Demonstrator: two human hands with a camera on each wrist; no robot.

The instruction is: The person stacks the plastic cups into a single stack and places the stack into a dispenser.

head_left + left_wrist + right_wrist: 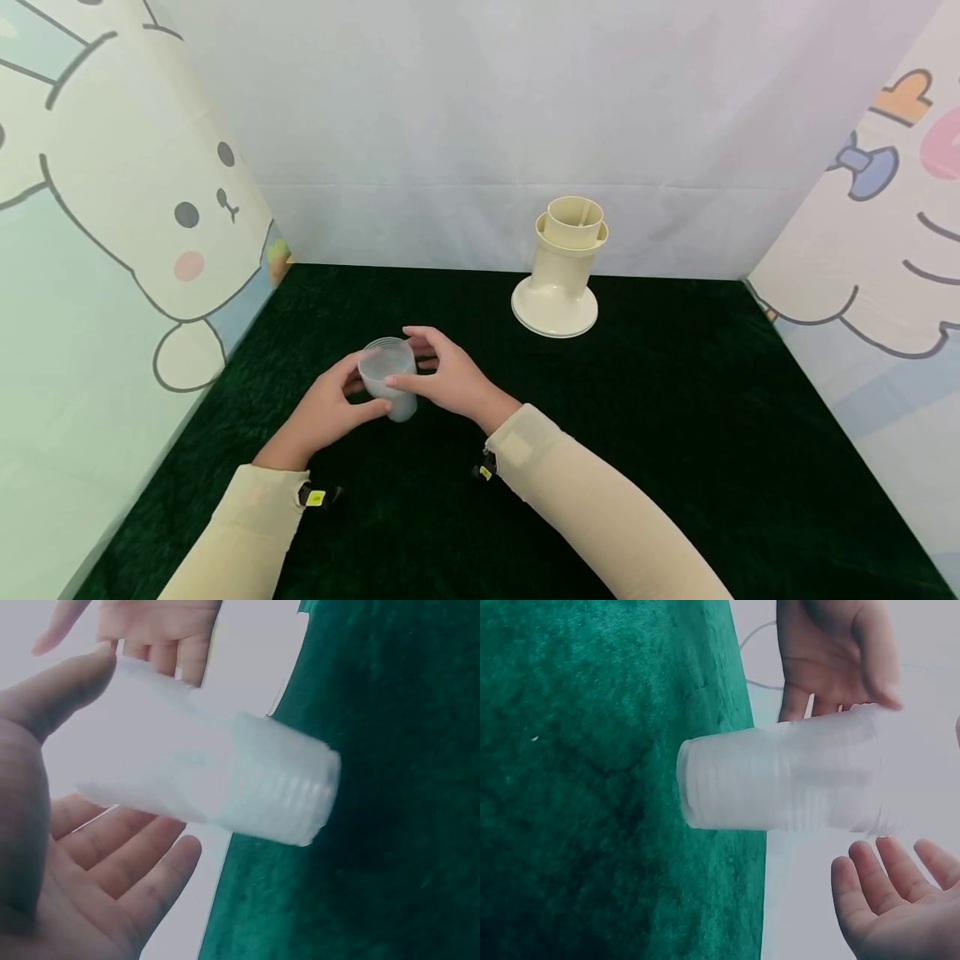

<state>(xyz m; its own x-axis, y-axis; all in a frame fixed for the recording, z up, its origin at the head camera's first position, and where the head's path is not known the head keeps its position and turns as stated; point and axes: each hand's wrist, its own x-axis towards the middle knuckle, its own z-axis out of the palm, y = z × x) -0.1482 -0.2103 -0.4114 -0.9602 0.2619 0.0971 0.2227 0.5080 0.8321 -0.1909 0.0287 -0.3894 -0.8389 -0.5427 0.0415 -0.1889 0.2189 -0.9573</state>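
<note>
A stack of translucent plastic cups (388,367) is held above the dark green cloth, its mouth facing up in the head view. My left hand (322,417) holds it from the left, with the thumb against its side and fingers around the far side. On the other side is my right hand (453,379), its fingers extended around the cups near the rim and its thumb crossing in front of them. The right wrist view shows a small gap between these right fingers (889,889) and the cups (780,780). Ridges show along the cups (277,780) in the left wrist view.
A cream-coloured cylindrical stand (558,275) with a round base and open top stands toward the back, right of the hands. Dark green cloth (637,467) covers the table. White and cartoon-printed sheets (480,108) enclose the back and sides.
</note>
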